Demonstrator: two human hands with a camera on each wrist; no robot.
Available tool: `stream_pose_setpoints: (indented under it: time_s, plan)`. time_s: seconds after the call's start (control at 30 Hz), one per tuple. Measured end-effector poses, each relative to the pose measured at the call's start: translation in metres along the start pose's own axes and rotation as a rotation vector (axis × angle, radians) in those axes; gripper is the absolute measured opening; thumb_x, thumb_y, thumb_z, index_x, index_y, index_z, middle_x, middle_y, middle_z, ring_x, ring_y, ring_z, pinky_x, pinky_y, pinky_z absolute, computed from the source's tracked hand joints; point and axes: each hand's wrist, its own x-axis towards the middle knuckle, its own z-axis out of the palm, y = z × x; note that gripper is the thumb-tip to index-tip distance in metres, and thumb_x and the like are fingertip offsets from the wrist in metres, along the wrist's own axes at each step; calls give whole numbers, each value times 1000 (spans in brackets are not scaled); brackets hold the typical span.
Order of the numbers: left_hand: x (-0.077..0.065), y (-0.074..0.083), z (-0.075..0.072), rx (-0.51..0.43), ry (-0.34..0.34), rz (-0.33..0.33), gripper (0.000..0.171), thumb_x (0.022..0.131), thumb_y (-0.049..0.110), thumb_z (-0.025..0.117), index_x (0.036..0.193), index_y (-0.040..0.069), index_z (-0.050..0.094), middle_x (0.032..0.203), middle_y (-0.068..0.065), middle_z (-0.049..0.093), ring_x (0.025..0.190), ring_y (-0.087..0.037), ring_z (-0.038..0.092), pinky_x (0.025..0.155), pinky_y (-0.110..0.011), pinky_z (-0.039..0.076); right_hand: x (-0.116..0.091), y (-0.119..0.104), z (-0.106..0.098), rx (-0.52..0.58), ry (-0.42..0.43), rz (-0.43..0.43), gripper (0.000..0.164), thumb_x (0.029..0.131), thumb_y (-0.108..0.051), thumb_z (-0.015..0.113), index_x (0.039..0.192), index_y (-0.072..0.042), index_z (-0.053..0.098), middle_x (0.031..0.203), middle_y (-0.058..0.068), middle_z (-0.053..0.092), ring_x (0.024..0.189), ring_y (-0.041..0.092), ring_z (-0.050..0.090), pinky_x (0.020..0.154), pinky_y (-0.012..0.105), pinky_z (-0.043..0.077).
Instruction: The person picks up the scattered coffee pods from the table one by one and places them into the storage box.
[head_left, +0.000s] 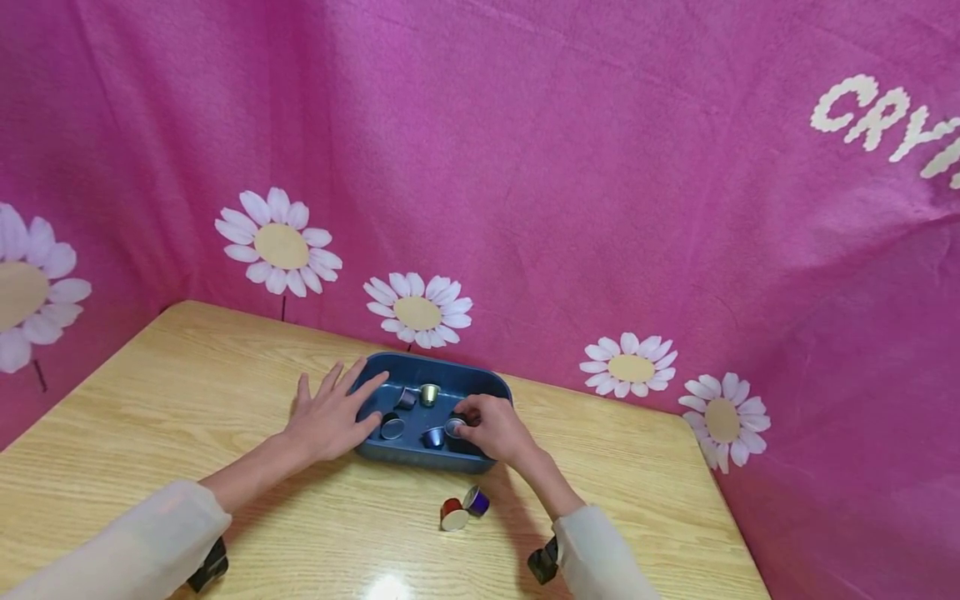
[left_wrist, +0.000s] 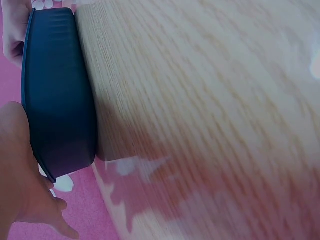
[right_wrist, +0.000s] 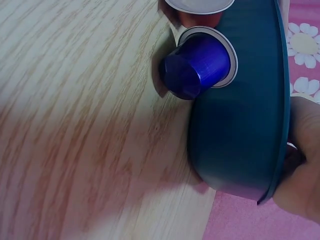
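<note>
A dark blue tray [head_left: 427, 458] sits on the table and holds several coffee capsules. Inside it lie a gold capsule [head_left: 429, 395], a grey-purple capsule [head_left: 407, 399], a blue capsule [head_left: 433, 437] and a dark capsule [head_left: 392, 427] with its lid facing up. My left hand [head_left: 330, 421] rests at the tray's left end, fingers spread and straight over the rim. At the right end, my right hand [head_left: 495, 427] reaches into the tray and pinches a dark coffee capsule [head_left: 454, 427] with a silvery lid. Its fingertips are partly hidden in the right wrist view.
In front of the tray, a red capsule [head_left: 453, 516] and a purple capsule [head_left: 476, 501] lie close together on the wooden table [head_left: 337, 533]. A pink cloth [head_left: 525, 208] with daisies hangs behind and beside the table.
</note>
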Motion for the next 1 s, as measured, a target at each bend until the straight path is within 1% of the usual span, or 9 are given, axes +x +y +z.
stream_pose_setpoints:
  time_s: [0.5,0.7,0.8,1.0]
  plan:
    - [1,-5,5,-4,1,9,62,98,39,56,154,19,40,161,-19,24,143,-50,20,103,-80,4,2,1,8,-54,-44,4,21,87,-6,76,107,0,73,98,9,73,90,19,71,80,32,57]
    - [1,-6,5,-4,9,11,62,98,39,56,154,19,40,161,-19,24,143,-50,21,103,-80,5,2,0,7,-85,-51,-1,21,88,-7,76,107,-1,73,99,8,74,91,18,71,80,32,57]
    - [1,-6,5,-9,14,12,61,98,38,56,154,19,40,161,-19,24,143,-51,21,103,-80,5,2,0,7,-92,-52,-11,20,87,-7,76,105,-1,73,97,8,74,90,18,71,80,32,57]
    - [1,-6,6,-6,11,9,61,98,38,57,154,19,41,161,-19,25,143,-51,21,103,-80,5,2,0,9,-93,-56,-4,18,87,-6,76,104,-2,73,95,7,74,89,17,70,79,32,56]
